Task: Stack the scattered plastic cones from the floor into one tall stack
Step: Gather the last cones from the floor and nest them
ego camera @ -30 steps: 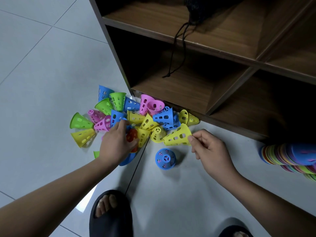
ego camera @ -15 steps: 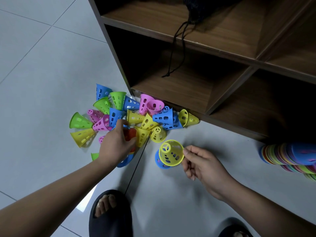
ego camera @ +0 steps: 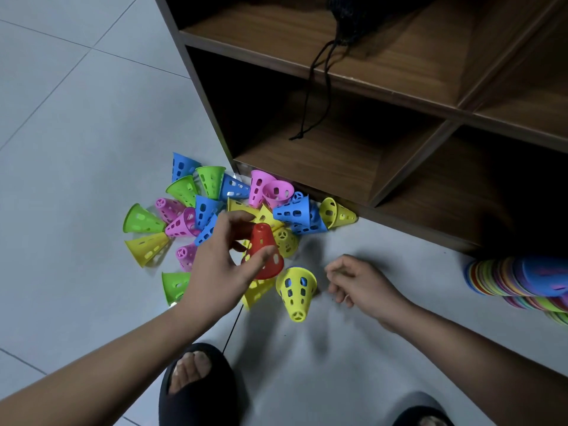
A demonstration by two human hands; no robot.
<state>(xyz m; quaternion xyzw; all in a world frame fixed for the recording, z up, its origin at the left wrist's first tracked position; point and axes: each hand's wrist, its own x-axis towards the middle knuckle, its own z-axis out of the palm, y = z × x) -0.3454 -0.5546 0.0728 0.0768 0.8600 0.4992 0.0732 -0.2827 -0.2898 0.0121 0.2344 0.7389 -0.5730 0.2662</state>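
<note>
No text, label, brand, number or sign can be read anywhere. The plastic cones (ego camera: 292, 212) carry only cut-out holes. The wooden shelf unit (ego camera: 338, 155) and the floor (ego camera: 76, 118) show plain, unmarked surfaces.

L. hand (ego camera: 221, 265), forearm extended fwd., pinches red cone (ego camera: 262, 241) betw. thumb & fingers (ego camera: 241, 217); R. hand (ego camera: 359, 282) loosely curled, empty, palm down.
</note>
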